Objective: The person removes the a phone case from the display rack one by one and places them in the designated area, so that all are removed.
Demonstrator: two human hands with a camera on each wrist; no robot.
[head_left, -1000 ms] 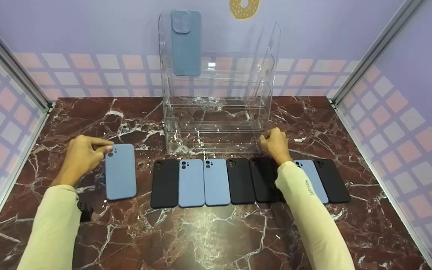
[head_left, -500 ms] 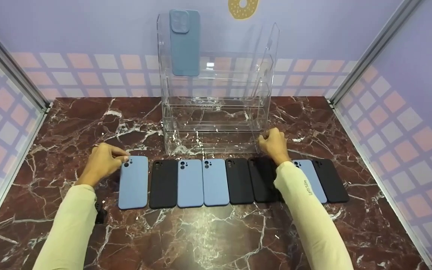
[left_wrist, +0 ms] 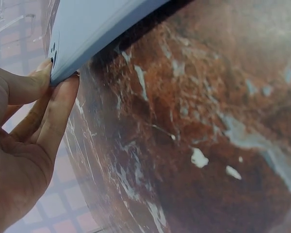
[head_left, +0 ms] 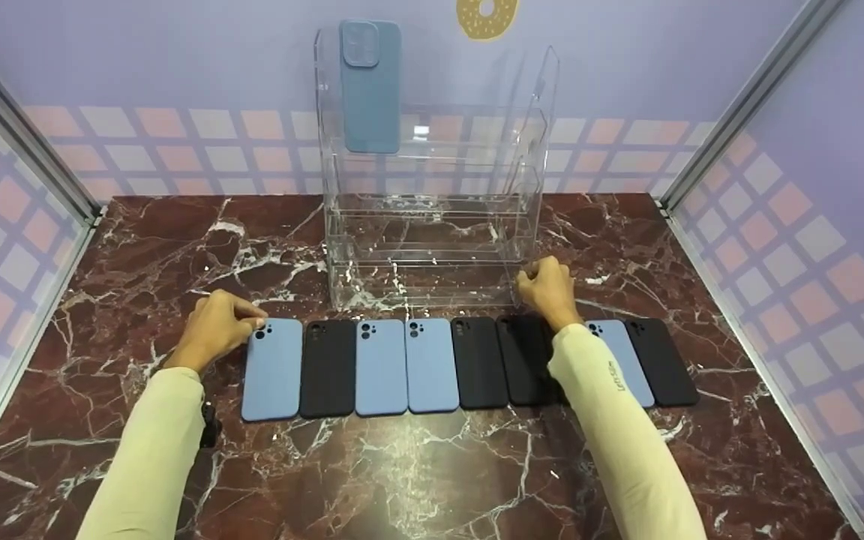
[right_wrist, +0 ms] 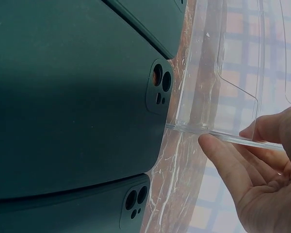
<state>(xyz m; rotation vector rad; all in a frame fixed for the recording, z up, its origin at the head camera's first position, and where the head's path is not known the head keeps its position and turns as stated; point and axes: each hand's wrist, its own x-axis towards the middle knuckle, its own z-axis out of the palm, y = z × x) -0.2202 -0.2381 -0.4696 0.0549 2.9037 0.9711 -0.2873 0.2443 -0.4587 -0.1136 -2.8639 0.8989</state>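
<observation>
My left hand point(head_left: 218, 326) pinches the top left corner of a light blue phone case point(head_left: 273, 371) at the left end of a row of cases. In the left wrist view, thumb and fingers grip the corner of that blue case point(left_wrist: 94, 36), its near edge raised off the table. My right hand point(head_left: 550, 291) holds the front right side wall of a clear acrylic display rack point(head_left: 432, 274). Seen from the right wrist, thumb and fingers pinch the rack's thin edge point(right_wrist: 242, 140). The right forearm hides part of the row.
Black cases point(head_left: 328, 371) and blue cases point(head_left: 433, 367) lie side by side in front of the rack. Another blue case point(head_left: 372, 97) stands in the rack's top tier. Patterned walls point(head_left: 139, 67) enclose the marbled table point(head_left: 462, 480) at the back and sides.
My left hand has brought the blue case right and nearer, from apart from the row to beside the leftmost black case. The right hand stays on the rack.
</observation>
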